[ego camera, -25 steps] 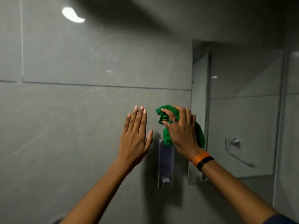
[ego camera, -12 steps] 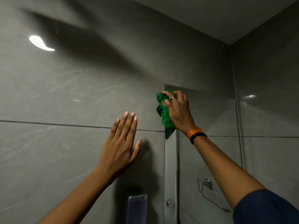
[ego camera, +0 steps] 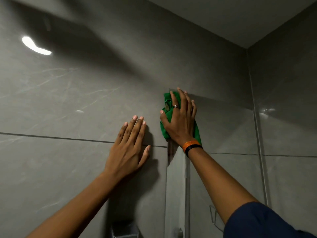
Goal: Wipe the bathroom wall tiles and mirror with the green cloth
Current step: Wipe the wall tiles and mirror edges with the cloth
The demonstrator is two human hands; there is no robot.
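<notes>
Green cloth (ego camera: 165, 129) sits bunched against the top left corner of the mirror (ego camera: 223, 127), pressed flat to the glass under the right hand (ego camera: 180, 121). Its folds show above the knuckles near the mirror's upper edge and again below the palm, where a loose tail hangs down beside the wrist. The right hand's fingers (ego camera: 184, 100) are spread and pushed down over the cloth, with the thumb hooked around its left side, so the cloth is pinned between hand and glass. A ring (ego camera: 176, 106) sits on one finger, and an orange band (ego camera: 190, 144) with a black band just beneath it circles the wrist. A dark blue sleeve (ego camera: 260, 222) covers the upper arm at the lower right.

Just beside it, the left hand (ego camera: 127, 152) lies flat on the grey wall tiles (ego camera: 68, 100), fingers straight and close together, holding nothing, its palm across the horizontal grout line (ego camera: 51, 137).

The mirror reflects more grey tiling and part of a metal fitting (ego camera: 213, 217) low down. Below the left forearm, a small clear-fronted fixture (ego camera: 125, 229) is mounted on the wall, mostly cut off by the frame edge. A bright light reflection (ego camera: 35, 46) glares on the upper left tile, and the ceiling (ego camera: 240, 18) meets the corner of the walls at upper right.
</notes>
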